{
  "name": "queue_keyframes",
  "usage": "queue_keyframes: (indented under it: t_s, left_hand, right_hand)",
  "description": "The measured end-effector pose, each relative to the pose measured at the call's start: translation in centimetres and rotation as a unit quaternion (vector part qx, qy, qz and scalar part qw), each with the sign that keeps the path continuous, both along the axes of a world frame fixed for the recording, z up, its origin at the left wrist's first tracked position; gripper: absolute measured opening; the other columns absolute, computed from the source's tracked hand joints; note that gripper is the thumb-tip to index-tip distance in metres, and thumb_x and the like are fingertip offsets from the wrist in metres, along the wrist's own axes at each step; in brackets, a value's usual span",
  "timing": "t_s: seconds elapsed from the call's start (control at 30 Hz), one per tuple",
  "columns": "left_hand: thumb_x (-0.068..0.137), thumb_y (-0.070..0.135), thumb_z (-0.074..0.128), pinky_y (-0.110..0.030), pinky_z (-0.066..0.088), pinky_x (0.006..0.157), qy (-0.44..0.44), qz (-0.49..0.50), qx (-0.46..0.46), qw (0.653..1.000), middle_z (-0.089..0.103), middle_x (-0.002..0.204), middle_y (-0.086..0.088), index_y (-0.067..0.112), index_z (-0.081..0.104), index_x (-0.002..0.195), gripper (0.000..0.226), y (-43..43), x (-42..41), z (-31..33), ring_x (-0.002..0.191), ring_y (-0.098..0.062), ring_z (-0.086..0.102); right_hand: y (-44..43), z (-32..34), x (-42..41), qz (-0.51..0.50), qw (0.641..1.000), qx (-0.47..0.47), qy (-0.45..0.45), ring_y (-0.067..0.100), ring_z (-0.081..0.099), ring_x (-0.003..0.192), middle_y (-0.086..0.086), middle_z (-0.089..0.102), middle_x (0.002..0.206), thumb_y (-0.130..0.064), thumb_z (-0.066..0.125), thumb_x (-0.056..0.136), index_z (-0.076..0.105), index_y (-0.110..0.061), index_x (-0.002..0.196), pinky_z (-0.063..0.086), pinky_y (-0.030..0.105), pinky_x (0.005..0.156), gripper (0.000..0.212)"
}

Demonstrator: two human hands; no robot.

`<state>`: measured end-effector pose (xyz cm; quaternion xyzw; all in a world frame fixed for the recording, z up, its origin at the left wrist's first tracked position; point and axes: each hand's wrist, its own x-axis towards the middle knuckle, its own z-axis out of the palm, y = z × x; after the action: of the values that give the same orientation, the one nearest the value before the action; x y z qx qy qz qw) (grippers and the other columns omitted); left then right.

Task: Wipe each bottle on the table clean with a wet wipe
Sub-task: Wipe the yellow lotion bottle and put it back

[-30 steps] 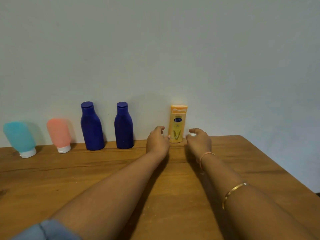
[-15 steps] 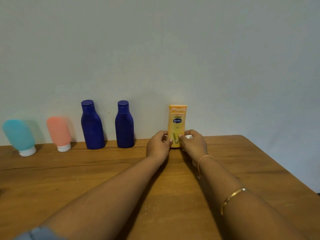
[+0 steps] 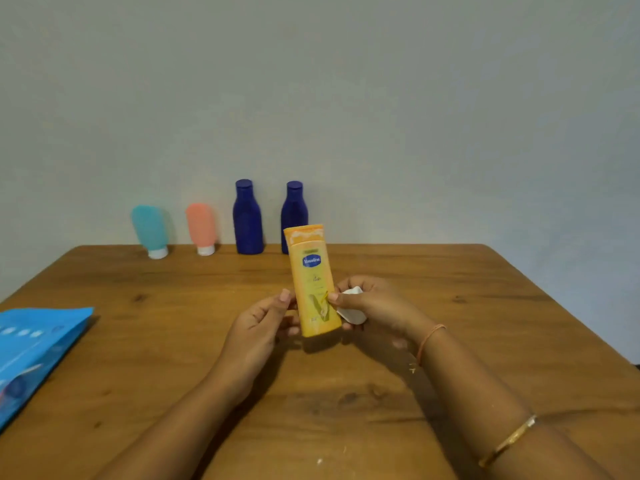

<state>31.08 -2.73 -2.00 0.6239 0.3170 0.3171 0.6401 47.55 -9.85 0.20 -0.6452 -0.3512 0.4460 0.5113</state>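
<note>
A yellow lotion bottle (image 3: 312, 282) is held upright above the middle of the wooden table (image 3: 485, 306), cap up. My left hand (image 3: 263, 327) grips its lower left side. My right hand (image 3: 374, 303) presses its lower right side with a white wet wipe (image 3: 353, 308) folded in the palm. Along the wall stand two dark blue bottles (image 3: 247, 218) (image 3: 294, 209), a pink squeeze bottle (image 3: 201, 228) and a teal squeeze bottle (image 3: 150, 230). The yellow bottle hides the lower part of the right blue bottle.
A blue wet-wipe pack (image 3: 34, 355) lies flat at the table's left edge. The table ends at the wall behind the bottles and drops off on the right.
Both hands closed on the yellow bottle at the wall, lifted it and brought it toward me over the table's middle. The view has pulled back, showing the blue pack.
</note>
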Motion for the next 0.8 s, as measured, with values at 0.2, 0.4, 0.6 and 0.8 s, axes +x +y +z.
queue_keyframes:
  t_s: [0.2, 0.4, 0.6, 0.8]
  left_hand:
    - [0.09, 0.034, 0.044, -0.032, 0.059, 0.074, -0.015, 0.009, -0.017, 1.0, 0.071, 0.099, -0.001, 0.026, 0.059, 0.112, 0.027, -2.0, -7.6, 0.5, 0.088, -0.015, 0.069]
    - [0.088, 0.019, 0.054, -0.043, 0.056, 0.081, -0.031, 0.047, -0.044, 0.997, 0.072, 0.102, -0.001, 0.024, 0.058, 0.11, 0.023, -2.5, -12.7, 1.0, 0.094, -0.018, 0.069]
    - [0.088, 0.018, 0.059, -0.029, 0.057, 0.071, -0.009, 0.113, 0.008, 0.994, 0.07, 0.103, 0.0, 0.022, 0.06, 0.109, 0.022, -3.3, -14.9, 0.8, 0.091, -0.013, 0.069]
    - [0.085, 0.01, 0.063, -0.027, 0.059, 0.07, -0.007, 0.12, 0.022, 0.993, 0.068, 0.107, 0.001, 0.017, 0.058, 0.117, 0.033, -3.7, -15.3, 0.8, 0.086, -0.008, 0.069]
  right_hand:
    - [-2.3, 0.2, -6.5, 0.097, 0.993, -0.065, 0.004, 0.02, 0.062, 0.09, 0.01, 0.066, 0.1, -0.017, 0.064, 0.085, 0.06, -0.01, 0.096, 0.052, 0.032, 0.074, 0.013]
    - [-3.1, 1.0, -11.5, 0.138, 0.971, -0.099, -0.17, 0.009, 0.058, 0.085, 0.001, 0.064, 0.098, -0.024, 0.065, 0.085, 0.063, -0.011, 0.102, 0.051, 0.018, 0.066, 0.021]
    - [-3.5, 1.5, -14.8, 0.014, 0.981, -0.045, -0.188, 0.012, 0.057, 0.092, -0.003, 0.06, 0.107, -0.029, 0.062, 0.086, 0.061, -0.02, 0.105, 0.053, 0.028, 0.076, 0.021]
    - [-3.6, 2.5, -18.4, -0.03, 0.964, 0.106, -0.243, 0.009, 0.051, 0.104, 0.0, 0.042, 0.139, -0.013, 0.047, 0.094, 0.033, -0.028, 0.14, 0.053, 0.021, 0.073, 0.051]
